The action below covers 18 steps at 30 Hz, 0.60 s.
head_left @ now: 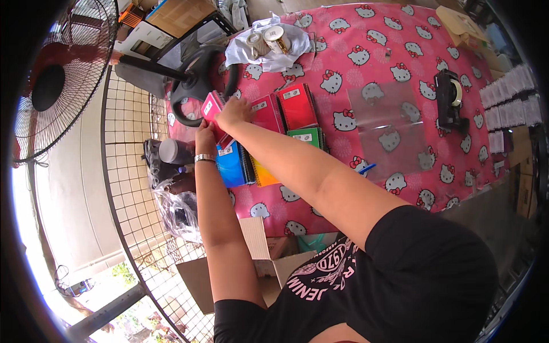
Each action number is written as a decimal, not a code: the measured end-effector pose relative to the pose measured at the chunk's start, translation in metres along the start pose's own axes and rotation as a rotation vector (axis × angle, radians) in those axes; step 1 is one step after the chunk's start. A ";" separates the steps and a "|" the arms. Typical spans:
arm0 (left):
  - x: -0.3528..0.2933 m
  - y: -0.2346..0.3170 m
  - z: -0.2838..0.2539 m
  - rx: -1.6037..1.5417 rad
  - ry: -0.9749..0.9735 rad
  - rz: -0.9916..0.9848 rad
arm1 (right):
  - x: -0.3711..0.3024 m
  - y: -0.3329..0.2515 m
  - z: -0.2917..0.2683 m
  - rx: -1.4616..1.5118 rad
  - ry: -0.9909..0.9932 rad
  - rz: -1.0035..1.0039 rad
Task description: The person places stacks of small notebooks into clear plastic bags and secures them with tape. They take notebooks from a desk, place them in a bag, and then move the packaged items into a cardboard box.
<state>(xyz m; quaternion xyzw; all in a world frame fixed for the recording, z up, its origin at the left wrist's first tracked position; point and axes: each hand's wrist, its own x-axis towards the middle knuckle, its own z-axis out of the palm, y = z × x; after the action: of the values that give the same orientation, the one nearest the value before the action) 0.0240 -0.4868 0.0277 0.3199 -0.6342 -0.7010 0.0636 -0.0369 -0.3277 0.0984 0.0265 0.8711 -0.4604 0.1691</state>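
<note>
Both hands are at the far left of the pink table, at a small pink-red notebook (213, 105) raised at a tilt above others. My left hand (205, 135) grips its lower left side. My right hand (234, 113) is closed at its right edge, fingertips partly hidden. Beneath and around lie spiral notebooks: a dark pink one (266, 114), a red one (298, 106), a green one (306, 135), a blue one (230, 166) and a yellow one (264, 177), the last partly covered by my right forearm.
A fan base (197, 86) stands behind my hands. Jars (277, 39) rest on a white plastic bag. A clear plastic sheet (389, 131), a blue pen (367, 169) and a black tape dispenser (449, 102) lie to the right. An open cardboard box (197, 277) stands below the table edge.
</note>
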 end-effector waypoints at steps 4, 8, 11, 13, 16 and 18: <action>-0.017 0.023 0.042 -0.108 -0.169 0.218 | 0.036 0.003 -0.046 0.209 -0.140 -0.386; -0.114 0.030 0.043 -0.681 -0.135 0.119 | -0.001 0.003 -0.098 0.457 -0.679 -0.600; -0.176 0.005 0.089 -0.847 -0.409 0.099 | 0.003 0.068 -0.126 0.244 -0.578 -0.761; -0.224 -0.039 0.076 -0.887 -0.092 0.126 | -0.015 0.111 -0.154 -0.317 -0.259 -0.821; -0.269 -0.064 0.112 -0.917 -0.076 -0.017 | -0.013 0.183 -0.183 -0.678 -0.375 -0.604; -0.283 -0.089 0.116 -0.823 0.076 -0.146 | -0.002 0.192 -0.178 -0.505 -0.291 -0.723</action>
<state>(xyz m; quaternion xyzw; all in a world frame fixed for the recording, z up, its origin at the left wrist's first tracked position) 0.2134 -0.2321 0.0478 0.3375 -0.2739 -0.8864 0.1593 -0.0439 -0.0731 0.0393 -0.3856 0.8766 -0.2620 0.1193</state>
